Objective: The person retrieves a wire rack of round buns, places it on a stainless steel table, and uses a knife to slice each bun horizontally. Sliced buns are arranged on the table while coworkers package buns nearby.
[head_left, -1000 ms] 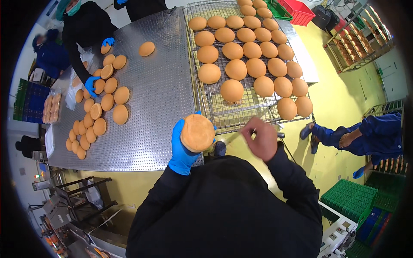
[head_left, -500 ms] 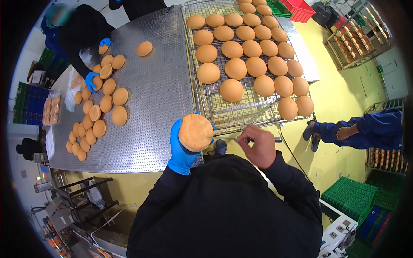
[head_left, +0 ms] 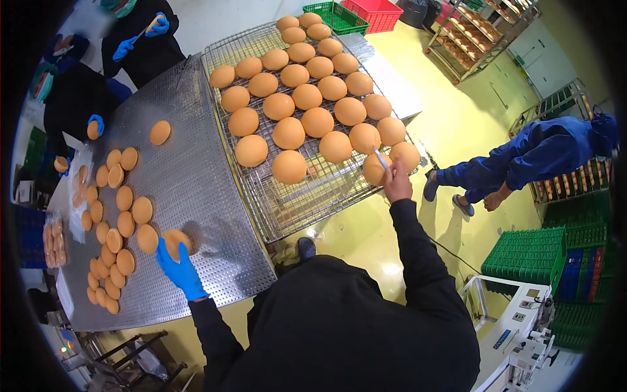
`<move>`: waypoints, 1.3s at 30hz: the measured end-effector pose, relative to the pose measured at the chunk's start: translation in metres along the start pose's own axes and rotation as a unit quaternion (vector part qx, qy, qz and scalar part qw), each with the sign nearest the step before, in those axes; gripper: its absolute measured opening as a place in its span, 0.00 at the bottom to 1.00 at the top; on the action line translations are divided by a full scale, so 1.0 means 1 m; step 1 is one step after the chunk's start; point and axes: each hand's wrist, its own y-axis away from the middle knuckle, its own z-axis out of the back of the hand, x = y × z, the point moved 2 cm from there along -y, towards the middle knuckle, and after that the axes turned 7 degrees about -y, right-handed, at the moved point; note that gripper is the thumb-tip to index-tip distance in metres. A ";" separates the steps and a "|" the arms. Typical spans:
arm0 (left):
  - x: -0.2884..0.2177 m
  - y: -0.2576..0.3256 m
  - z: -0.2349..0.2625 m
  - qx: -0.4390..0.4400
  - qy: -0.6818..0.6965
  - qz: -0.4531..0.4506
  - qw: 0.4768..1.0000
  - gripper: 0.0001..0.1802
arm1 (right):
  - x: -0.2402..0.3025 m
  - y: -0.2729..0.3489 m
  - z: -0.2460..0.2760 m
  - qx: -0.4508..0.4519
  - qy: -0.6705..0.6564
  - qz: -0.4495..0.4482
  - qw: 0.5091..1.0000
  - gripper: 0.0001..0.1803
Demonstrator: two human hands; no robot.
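My left hand (head_left: 181,276), in a blue glove, has its thumb and fingers at the near edge of a round golden-brown bun (head_left: 175,240) low over the perforated metal table (head_left: 202,196). Other round buns (head_left: 147,239) lie just left of it. My bare right hand (head_left: 398,182) is closed on a thin knife (head_left: 380,157), its pale blade angled up and left. That blade passes over a bun (head_left: 374,171) at the near right corner of the wire rack (head_left: 287,212). Another bun (head_left: 405,155) sits against my right fingers. The knife's handle is mostly hidden in my hand.
Rows of buns cover much of the rack. Across the table, co-workers in dark clothes and blue gloves (head_left: 125,48) handle buns. A person in blue (head_left: 522,160) stands at the right. Green crates (head_left: 526,255) and a white machine (head_left: 516,326) are at the lower right.
My left hand has carried the bun left from in front of me to the table. The right hand has reached forward and right with the knife to the rack. The view has turned.
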 end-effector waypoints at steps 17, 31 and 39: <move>-0.219 0.117 -0.160 0.388 0.221 -0.255 0.858 0.53 | 0.029 0.068 -0.039 0.055 -0.400 -0.148 0.903 0.15; -0.216 0.105 -0.108 0.458 0.566 0.134 0.672 0.30 | 0.134 0.127 -0.015 0.304 -0.484 -0.147 0.807 0.27; -0.169 0.118 -0.086 0.374 0.606 0.315 0.627 0.27 | 0.171 0.151 -0.009 0.400 -0.484 -0.030 0.778 0.30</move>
